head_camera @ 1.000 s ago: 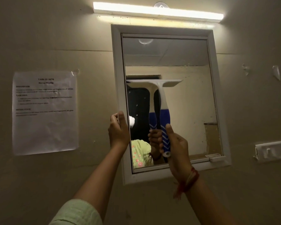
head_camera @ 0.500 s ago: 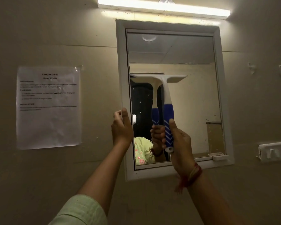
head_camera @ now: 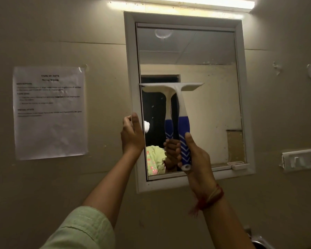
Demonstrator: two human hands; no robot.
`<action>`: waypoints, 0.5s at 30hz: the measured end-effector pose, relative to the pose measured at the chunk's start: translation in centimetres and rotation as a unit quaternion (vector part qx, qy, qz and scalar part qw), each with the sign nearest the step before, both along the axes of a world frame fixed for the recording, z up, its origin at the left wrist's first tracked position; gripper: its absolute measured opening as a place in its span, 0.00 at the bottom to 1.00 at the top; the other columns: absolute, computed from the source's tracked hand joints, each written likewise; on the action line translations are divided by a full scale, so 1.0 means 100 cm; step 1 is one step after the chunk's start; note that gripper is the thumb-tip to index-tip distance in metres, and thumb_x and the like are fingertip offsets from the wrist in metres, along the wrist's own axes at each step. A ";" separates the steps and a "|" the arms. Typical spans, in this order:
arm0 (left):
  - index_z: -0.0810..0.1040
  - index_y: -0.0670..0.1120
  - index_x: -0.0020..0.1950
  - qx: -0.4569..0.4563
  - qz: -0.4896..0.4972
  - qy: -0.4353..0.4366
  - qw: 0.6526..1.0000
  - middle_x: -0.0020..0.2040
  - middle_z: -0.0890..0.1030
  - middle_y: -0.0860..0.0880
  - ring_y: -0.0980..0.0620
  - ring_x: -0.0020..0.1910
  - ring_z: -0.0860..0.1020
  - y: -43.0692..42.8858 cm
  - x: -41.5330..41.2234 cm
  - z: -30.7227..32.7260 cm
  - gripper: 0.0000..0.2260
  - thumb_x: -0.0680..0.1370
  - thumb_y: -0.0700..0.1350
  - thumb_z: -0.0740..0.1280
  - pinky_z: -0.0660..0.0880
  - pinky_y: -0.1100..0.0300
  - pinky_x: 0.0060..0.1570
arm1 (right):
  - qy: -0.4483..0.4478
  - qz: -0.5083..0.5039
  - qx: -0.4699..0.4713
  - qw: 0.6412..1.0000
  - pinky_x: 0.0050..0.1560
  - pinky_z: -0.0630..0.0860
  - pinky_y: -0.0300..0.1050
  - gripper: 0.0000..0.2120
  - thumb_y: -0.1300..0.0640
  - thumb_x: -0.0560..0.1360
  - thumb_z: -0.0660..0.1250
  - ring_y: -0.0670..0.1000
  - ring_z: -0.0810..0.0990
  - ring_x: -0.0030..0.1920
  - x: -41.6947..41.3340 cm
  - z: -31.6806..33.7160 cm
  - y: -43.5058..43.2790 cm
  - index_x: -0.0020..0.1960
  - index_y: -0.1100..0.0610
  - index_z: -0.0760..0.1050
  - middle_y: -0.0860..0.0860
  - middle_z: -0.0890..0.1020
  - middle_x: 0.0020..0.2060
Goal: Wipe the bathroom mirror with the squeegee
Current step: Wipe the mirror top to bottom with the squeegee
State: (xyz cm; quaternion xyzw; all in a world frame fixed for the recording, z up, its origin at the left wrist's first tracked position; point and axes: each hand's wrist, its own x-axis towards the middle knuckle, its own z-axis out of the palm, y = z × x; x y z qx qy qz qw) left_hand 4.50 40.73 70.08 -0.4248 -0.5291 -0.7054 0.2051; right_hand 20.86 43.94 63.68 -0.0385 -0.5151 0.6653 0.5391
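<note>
Broadly, beige wall (head_camera: 43,33) fills the view, w/ a white-framed mirror (head_camera: 214,105) mounted at centre, a printed paper sheet (head_camera: 50,132) taped to its left & a lit tube light (head_camera: 178,1) just above. Squeegee (head_camera: 178,97) sits on the glass's left half, approx mid-height: white blade horizontal & against the glass, left end at the frame, blue-white handle pointing down. R hand (head_camera: 197,159) is wrapped round that handle, thumb up along it, red thread (head_camera: 210,196) on the wrist. L hand (head_camera: 132,137) grips the mirror's left frame edge, fingers curled over it. Switch plate (head_camera: 301,159) on the wall, right of mirror
</note>
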 end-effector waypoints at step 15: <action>0.69 0.42 0.56 -0.002 -0.002 -0.012 1.000 0.35 0.71 0.55 0.60 0.35 0.71 0.000 0.001 0.001 0.19 0.80 0.56 0.49 0.64 0.67 0.31 | -0.009 -0.048 -0.070 0.996 0.34 0.78 0.42 0.26 0.39 0.57 0.71 0.47 0.80 0.30 -0.003 -0.021 -0.007 0.45 0.59 0.79 0.50 0.83 0.30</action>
